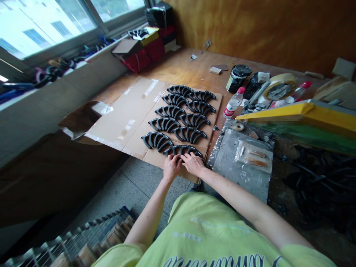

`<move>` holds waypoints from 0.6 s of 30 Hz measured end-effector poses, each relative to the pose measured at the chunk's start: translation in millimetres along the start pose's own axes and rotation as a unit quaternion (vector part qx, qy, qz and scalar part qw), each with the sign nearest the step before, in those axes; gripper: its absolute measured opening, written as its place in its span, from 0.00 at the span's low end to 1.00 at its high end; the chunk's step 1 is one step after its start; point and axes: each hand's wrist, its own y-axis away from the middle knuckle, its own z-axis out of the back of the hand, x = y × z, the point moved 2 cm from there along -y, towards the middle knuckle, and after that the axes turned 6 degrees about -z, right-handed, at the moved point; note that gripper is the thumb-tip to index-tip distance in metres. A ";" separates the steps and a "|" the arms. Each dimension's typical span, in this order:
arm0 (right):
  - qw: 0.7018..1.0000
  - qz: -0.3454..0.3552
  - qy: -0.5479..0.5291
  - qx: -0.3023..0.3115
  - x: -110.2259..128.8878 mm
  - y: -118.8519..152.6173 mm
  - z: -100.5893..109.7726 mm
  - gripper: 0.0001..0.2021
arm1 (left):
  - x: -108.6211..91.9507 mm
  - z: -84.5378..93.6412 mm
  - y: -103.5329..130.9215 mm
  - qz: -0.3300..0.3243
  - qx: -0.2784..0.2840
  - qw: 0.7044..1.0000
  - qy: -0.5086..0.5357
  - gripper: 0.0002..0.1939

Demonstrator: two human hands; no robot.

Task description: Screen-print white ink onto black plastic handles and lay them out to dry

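Black curved pieces [167, 111] lie in two columns of overlapping fans on a flattened cardboard sheet [144, 107]. At the near end of the right column, both hands meet at the closest fan [183, 149]. My left hand [171, 167] has its fingers bent together at that fan's lower edge. My right hand [192, 163] is beside it, fingers curled over the same fan's near side. Both hands pinch at the pieces there; the fingertips partly hide what they hold.
To the right stand a red-capped bottle [235, 102], a black jar [238, 78] and tape rolls [279, 87]. A grey board [239, 163] lies beside the cardboard, with a dark heap of pieces [322, 185] farther right. Red boxes [139, 59] sit at the back left.
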 end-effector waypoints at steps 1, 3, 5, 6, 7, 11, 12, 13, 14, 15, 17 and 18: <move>1.000 0.003 -0.004 -0.002 -0.8 -0.9 0.4 0.15 | 1.5 -0.5 -0.6 -0.006 0.000 1.000 0.003 0.21; 1.000 0.016 -0.010 -0.002 -3.7 -3.0 2.1 0.15 | 4.3 -1.2 -1.4 -0.013 0.000 1.000 0.006 0.20; 1.000 0.027 -0.012 -0.002 -7.8 -3.6 5.6 0.15 | 5.3 -0.9 -0.4 -0.015 -0.002 1.000 0.011 0.21; 0.999 0.031 -0.013 -0.005 -9.6 -2.4 8.2 0.14 | 4.8 -0.1 1.3 -0.015 -0.005 1.000 0.017 0.21; 0.999 0.036 -0.015 -0.014 -10.8 0.0 11.2 0.14 | 3.8 1.1 4.0 -0.015 -0.011 1.000 0.025 0.22; 0.993 0.065 -0.072 -0.060 -7.8 25.7 21.3 0.14 | 1.0 7.4 26.4 0.019 -0.061 0.996 0.065 0.22; 0.991 0.068 -0.102 -0.058 -6.2 35.7 21.2 0.14 | 2.4 8.4 34.3 0.035 -0.074 0.994 0.077 0.22; 0.987 0.065 -0.136 -0.047 -5.0 46.6 19.3 0.14 | 5.2 9.0 42.4 0.054 -0.086 0.991 0.089 0.21; 0.983 0.058 -0.170 -0.026 -4.5 57.9 15.7 0.14 | 9.9 9.3 50.5 0.076 -0.096 0.987 0.101 0.21; 0.979 0.044 -0.201 0.002 -4.9 69.1 10.6 0.13 | 16.7 9.5 58.0 0.101 -0.103 0.983 0.113 0.20; 0.967 0.009 -0.244 0.066 -8.2 89.5 -3.0 0.12 | 36.9 10.5 70.0 0.171 -0.116 0.968 0.146 0.20; 0.961 -0.011 -0.257 0.097 -10.9 98.2 -10.8 0.11 | 50.2 11.7 74.0 0.217 -0.123 0.953 0.172 0.19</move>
